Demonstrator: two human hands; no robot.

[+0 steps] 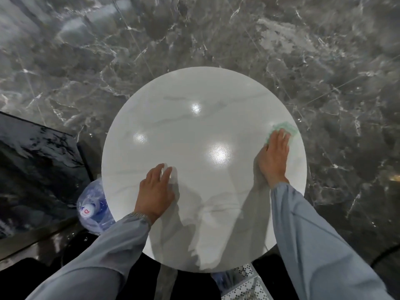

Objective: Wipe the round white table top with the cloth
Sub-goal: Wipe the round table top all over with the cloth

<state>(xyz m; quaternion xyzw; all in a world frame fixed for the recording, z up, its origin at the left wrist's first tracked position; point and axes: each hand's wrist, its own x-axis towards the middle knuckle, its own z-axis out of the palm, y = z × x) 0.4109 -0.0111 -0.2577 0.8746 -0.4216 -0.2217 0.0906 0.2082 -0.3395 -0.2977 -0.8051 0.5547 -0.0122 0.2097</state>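
Note:
The round white table top (pixel 194 126) with faint grey veins fills the middle of the head view. A pale green cloth (pixel 285 128) lies flat near its right rim. My right hand (pixel 275 156) presses on the cloth's near side, fingers stretched over it. My left hand (pixel 157 189) rests flat on the table's near left part, fingers slightly apart, holding nothing. Both arms wear light blue sleeves. Part of the cloth is hidden under my fingers.
Dark grey marble floor (pixel 216 40) surrounds the table. A large blue water bottle (pixel 95 204) lies on the floor by the table's left rim. A glossy black surface (pixel 32 165) stands at the left. A white perforated object (pixel 244 284) shows below the near rim.

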